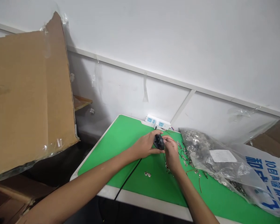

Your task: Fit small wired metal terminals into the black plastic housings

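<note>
My left hand (145,145) is closed around a small round black part (159,142) held just above the green table (121,140). My right hand (172,152) meets it from the right, its fingers pinched against the black part's edge; what they pinch is too small to make out. A black cable (128,178) runs from under my left hand toward the table's front edge. A little metal piece (147,174) lies on the green surface between my forearms.
A clear plastic bag of small metal parts (207,155) lies on the table to the right, with loose metal pieces (185,155) beside it. A white power strip (157,122) sits at the back edge. A large cardboard sheet (28,102) leans at the left.
</note>
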Available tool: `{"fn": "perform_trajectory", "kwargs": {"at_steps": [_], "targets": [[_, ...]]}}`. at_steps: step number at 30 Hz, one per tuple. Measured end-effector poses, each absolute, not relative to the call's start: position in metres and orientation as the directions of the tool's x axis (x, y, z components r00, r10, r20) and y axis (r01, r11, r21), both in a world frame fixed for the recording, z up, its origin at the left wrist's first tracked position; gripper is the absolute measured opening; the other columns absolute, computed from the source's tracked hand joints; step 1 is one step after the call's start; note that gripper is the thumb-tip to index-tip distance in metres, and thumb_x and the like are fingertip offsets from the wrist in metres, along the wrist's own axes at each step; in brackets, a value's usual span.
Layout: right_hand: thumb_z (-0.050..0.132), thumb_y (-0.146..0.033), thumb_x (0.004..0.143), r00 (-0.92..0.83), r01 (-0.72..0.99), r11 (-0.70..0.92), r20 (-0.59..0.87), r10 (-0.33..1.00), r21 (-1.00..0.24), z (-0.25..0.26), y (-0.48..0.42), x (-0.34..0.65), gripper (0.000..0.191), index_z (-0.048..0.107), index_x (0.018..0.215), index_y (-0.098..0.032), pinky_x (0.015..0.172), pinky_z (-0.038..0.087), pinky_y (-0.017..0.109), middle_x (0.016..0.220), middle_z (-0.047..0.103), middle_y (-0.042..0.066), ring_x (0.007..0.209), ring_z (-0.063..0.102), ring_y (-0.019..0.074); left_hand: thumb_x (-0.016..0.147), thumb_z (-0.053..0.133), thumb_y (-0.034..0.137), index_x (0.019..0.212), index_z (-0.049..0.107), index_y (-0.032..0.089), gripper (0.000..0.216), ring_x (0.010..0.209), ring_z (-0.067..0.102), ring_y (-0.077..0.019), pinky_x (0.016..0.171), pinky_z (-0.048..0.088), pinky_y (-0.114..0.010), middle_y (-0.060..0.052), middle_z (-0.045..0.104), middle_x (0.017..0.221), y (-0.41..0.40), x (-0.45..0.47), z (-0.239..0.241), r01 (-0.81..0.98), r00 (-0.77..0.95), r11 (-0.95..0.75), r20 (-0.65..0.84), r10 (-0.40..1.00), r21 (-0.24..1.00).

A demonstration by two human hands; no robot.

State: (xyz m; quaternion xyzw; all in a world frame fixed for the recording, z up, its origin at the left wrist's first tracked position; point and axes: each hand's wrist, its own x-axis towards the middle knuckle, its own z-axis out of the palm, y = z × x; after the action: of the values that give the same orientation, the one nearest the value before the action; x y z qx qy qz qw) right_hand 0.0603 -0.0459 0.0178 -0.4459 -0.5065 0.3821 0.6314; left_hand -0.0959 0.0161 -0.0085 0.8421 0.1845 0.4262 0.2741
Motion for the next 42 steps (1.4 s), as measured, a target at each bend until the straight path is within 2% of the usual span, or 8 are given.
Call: {"fn": "perform_trajectory", "kwargs": {"at_steps": [7,14,21,26,31,36,42], "targets": [[0.067,-0.052,0.085,0.192,0.061,0.335,0.340,0.921,-0.940,0.019,-0.048,0.058,0.037,0.060,0.065,-0.022,0.068,0.039,0.031,0.070,0.052,-0.001,0.072,0.047,0.0186,0.082,0.076,0.071,0.138,0.048,0.021,0.081,0.136,0.060,-0.0383,0.113,0.048,-0.056,-0.020,0.057,0.149,0.015,-0.094,-0.010,-0.003,0.602,-0.785,0.628,0.493,0.619],[0.062,-0.056,0.093,0.126,0.122,0.417,0.431,0.894,-0.901,0.015,-0.046,0.061,0.040,0.067,0.073,-0.022,0.074,0.042,0.032,0.077,0.060,0.001,0.078,0.053,0.0201,0.080,0.075,0.076,0.135,0.051,0.020,0.082,0.133,0.062,-0.0383,0.111,0.050,-0.055,-0.019,0.061,0.145,0.016,-0.094,-0.009,0.039,0.609,-0.778,0.603,0.516,0.627],[0.066,-0.059,0.090,0.164,0.042,0.403,0.404,0.900,-0.914,0.003,-0.045,0.051,0.040,0.064,0.074,-0.023,0.069,0.044,0.031,0.077,0.056,0.001,0.074,0.050,0.0188,0.080,0.075,0.076,0.133,0.054,0.020,0.081,0.120,0.067,-0.0363,0.104,0.052,-0.050,-0.015,0.068,0.130,0.013,-0.097,-0.004,0.142,0.601,-0.751,0.546,0.583,0.645],[0.068,-0.058,0.088,0.154,0.003,0.379,0.374,0.914,-0.926,0.001,-0.046,0.051,0.037,0.065,0.075,-0.023,0.068,0.045,0.030,0.079,0.056,0.001,0.074,0.049,0.0190,0.080,0.074,0.077,0.132,0.055,0.020,0.079,0.112,0.069,-0.0347,0.098,0.054,-0.047,-0.014,0.070,0.123,0.013,-0.099,-0.002,0.165,0.628,-0.765,0.532,0.568,0.622],[0.069,-0.054,0.088,0.055,0.026,0.340,0.341,0.938,-0.940,0.008,-0.047,0.055,0.035,0.064,0.071,-0.023,0.065,0.042,0.031,0.079,0.055,0.001,0.073,0.048,0.0190,0.080,0.066,0.084,0.133,0.054,0.019,0.085,0.114,0.068,-0.0365,0.098,0.054,-0.049,-0.015,0.069,0.126,0.013,-0.099,-0.007,0.127,0.612,-0.780,0.570,0.548,0.613],[0.067,-0.055,0.089,0.020,-0.001,0.324,0.323,0.946,-0.946,0.007,-0.045,0.056,0.036,0.064,0.071,-0.024,0.065,0.042,0.030,0.076,0.054,0.001,0.073,0.047,0.0195,0.078,0.063,0.089,0.136,0.052,0.020,0.091,0.113,0.069,-0.0362,0.097,0.054,-0.048,-0.016,0.068,0.127,0.014,-0.098,-0.013,0.163,0.613,-0.753,0.532,0.583,0.638],[0.062,-0.052,0.091,-0.019,0.024,0.310,0.309,0.951,-0.951,0.013,-0.047,0.057,0.033,0.062,0.074,-0.024,0.067,0.043,0.030,0.078,0.053,0.001,0.075,0.047,0.0194,0.078,0.070,0.083,0.138,0.051,0.023,0.088,0.115,0.069,-0.0348,0.099,0.054,-0.047,-0.014,0.067,0.132,0.021,-0.102,-0.009,0.154,0.646,-0.759,0.517,0.561,0.632]]}}
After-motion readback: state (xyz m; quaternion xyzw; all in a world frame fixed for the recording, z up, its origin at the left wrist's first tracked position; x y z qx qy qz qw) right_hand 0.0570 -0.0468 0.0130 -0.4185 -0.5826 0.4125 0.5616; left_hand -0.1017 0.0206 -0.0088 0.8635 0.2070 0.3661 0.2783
